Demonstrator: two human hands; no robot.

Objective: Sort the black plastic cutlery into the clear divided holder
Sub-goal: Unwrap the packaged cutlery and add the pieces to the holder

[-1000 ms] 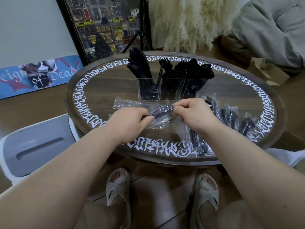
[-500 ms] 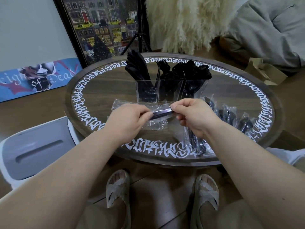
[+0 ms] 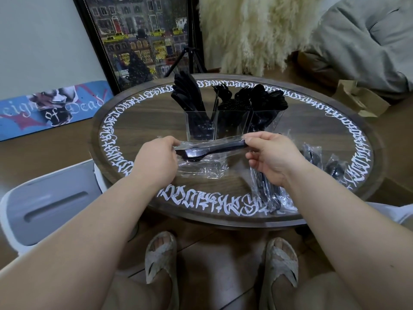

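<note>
Both hands have moved apart since the earlier frame, drawing the packet (image 3: 214, 148) out between them. Left hand (image 3: 156, 159) pinches the packet's left end; right hand (image 3: 270, 157) pinches its right end, fingers curled. Black cutlery shows inside the clear wrap, held above the table (image 3: 312, 121) just in front of the holder (image 3: 230, 125). Holder stands near the table's centre, its compartments filled. More packets (image 3: 268, 193) lie by the near-right edge.
</note>
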